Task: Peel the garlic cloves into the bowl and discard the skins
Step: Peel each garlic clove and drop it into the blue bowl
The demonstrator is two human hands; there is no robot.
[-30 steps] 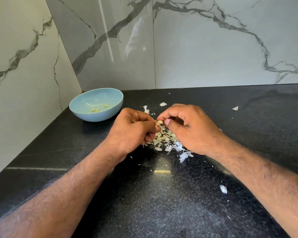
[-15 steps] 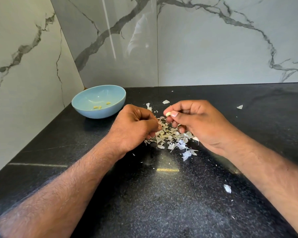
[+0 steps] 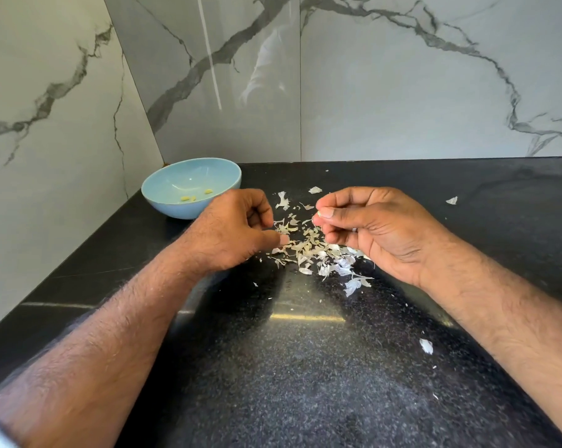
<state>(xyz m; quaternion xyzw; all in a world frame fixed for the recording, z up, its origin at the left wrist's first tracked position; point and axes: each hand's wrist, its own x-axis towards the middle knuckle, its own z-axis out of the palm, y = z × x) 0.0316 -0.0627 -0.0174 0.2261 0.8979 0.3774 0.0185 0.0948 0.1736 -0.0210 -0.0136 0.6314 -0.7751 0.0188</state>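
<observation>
Pale garlic clove (image 3: 319, 214) pinched at fingertip height; papery white skins (image 3: 315, 253) heaped below; light-blue bowl (image 3: 176, 206) holds three peeled cloves (image 3: 193, 196).

Bright, sharp daylight — countertop (image 3: 305, 367) glare (edges bowed) — soft shadows.

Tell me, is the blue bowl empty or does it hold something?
Not empty: the blue bowl holds a few small yellowish peeled cloves on its bottom; mostly bare inside.

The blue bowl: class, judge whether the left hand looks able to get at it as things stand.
Probably yes. The left hand hovers right beside the blue bowl, open countertop between them; whether its curled fingers hold anything is unclear.
</observation>
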